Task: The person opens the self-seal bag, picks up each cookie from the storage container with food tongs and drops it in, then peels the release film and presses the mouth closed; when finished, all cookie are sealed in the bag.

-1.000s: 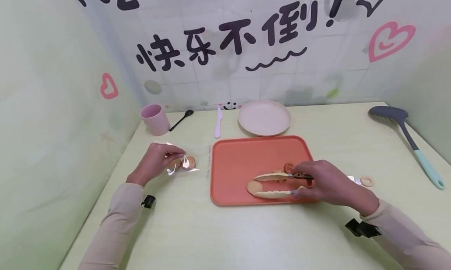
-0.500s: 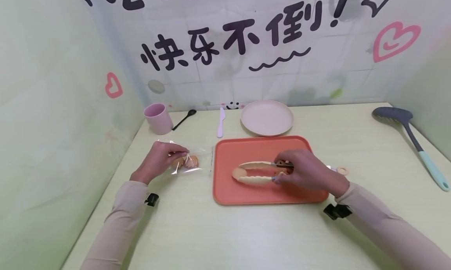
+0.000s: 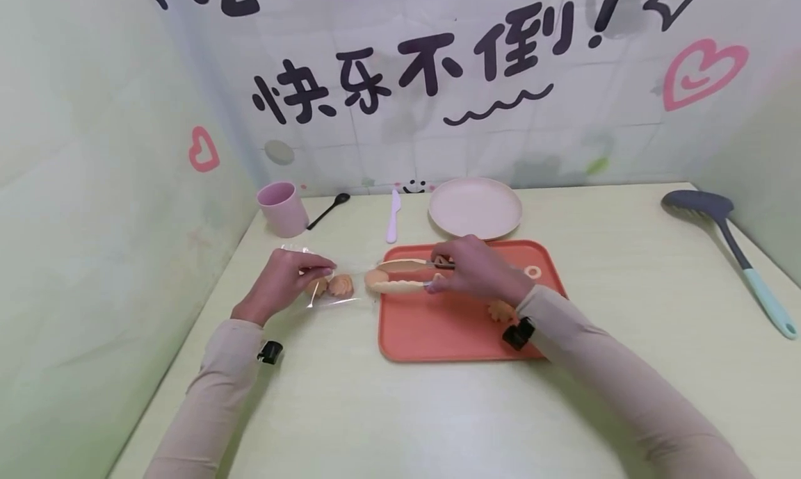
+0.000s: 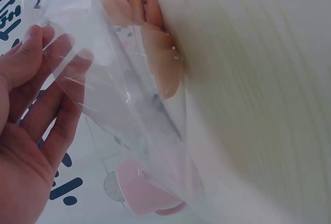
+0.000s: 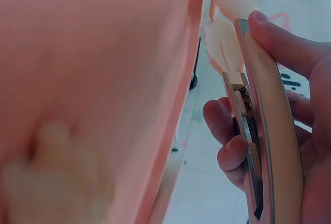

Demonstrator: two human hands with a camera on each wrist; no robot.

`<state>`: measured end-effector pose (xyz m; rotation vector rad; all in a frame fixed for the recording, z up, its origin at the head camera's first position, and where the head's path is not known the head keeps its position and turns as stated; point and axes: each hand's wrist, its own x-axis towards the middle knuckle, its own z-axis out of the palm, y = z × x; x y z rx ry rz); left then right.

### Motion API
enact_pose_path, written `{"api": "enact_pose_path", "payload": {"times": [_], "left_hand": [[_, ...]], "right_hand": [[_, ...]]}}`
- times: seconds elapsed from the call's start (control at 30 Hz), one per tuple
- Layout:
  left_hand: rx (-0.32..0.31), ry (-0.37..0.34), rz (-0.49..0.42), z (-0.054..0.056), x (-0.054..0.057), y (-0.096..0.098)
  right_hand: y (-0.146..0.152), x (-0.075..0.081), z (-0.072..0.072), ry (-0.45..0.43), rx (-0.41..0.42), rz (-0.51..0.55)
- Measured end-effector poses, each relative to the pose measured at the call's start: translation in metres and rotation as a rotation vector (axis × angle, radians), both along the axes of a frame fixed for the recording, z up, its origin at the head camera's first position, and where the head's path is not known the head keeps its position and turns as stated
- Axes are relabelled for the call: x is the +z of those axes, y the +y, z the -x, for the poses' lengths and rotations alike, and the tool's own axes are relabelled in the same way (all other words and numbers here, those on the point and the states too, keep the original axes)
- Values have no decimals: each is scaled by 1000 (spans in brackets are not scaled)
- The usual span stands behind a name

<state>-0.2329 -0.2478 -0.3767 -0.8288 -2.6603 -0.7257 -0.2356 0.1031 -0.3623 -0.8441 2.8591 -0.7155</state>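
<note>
At the left, my left hand (image 3: 280, 284) pinches the upper edge of a clear plastic bag (image 4: 98, 87) between thumb and fingertips. Two brown cookies (image 3: 341, 286) lie inside the bag. My right hand (image 3: 477, 272) grips cream-tipped tongs (image 3: 405, 286) over the upper left of the orange tray (image 3: 425, 333). Between the tong tips is a plain round cookie (image 3: 375, 279), past the tray's left rim and close to the bag's right end. In the right wrist view, thumb and fingers squeeze the two tong handles (image 5: 274, 110) from either side.
A flower-shaped cookie (image 3: 500, 311) and a pale ring cookie (image 3: 532, 272) rest on the tray, partly under the right forearm. Behind stand a pink cup (image 3: 284, 211), black spoon (image 3: 328, 211), lilac knife (image 3: 393, 218) and pink plate (image 3: 475, 208). A slotted turner (image 3: 726, 236) lies far right.
My right hand has carried the tongs and round cookie leftward and away from me, from the tray's middle past its left rim. The left hand stays at the bag.
</note>
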Motion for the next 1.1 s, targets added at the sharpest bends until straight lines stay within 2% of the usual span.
{"api": "enact_pose_path", "payload": {"times": [0.1,0.2,0.37,0.57,0.8,1.1], "left_hand": [[0,-9,4,1,1,1],[-1,-13,-2,1,2,2],[-10,2,-17,3,4,4],[14,5,-39,2,5,4],[38,5,-59,3,4,4],[58,-12,-75,4,3,4]], "right_hand": [[-11,-4,7,-26,22,39],[-21,-8,10,-13,53,79],[-36,-6,14,2,62,72],[-50,-5,20,2,90,85],[-69,-7,27,55,118,83],[-92,-7,27,15,110,92]]}}
